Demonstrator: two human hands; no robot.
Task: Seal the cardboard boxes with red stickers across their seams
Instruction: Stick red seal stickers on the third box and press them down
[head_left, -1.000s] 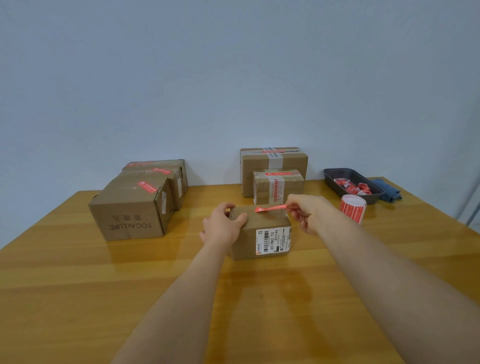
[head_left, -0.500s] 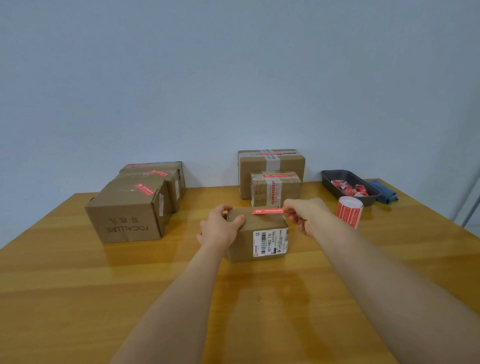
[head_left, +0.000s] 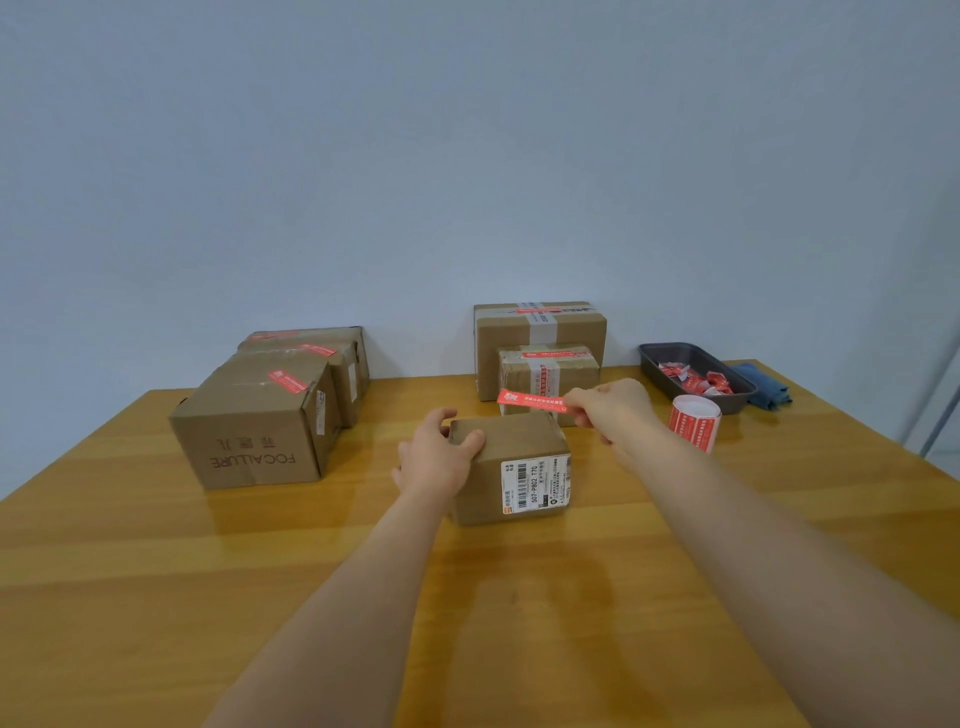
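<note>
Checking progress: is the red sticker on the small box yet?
Not yet. The right hand pinches the red sticker above the small box.

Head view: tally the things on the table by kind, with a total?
Cardboard boxes: 6
Sticker roll: 1
Dark tray: 1
Blue cloth: 1
Loose red sticker, pinched by right hand: 1
Total: 10

1. A dark rectangular tray (head_left: 655, 361) sits near the desk's (head_left: 156, 597) far right corner.
2. A folded blue cloth (head_left: 763, 387) lies just beside it, at the right edge.
</note>
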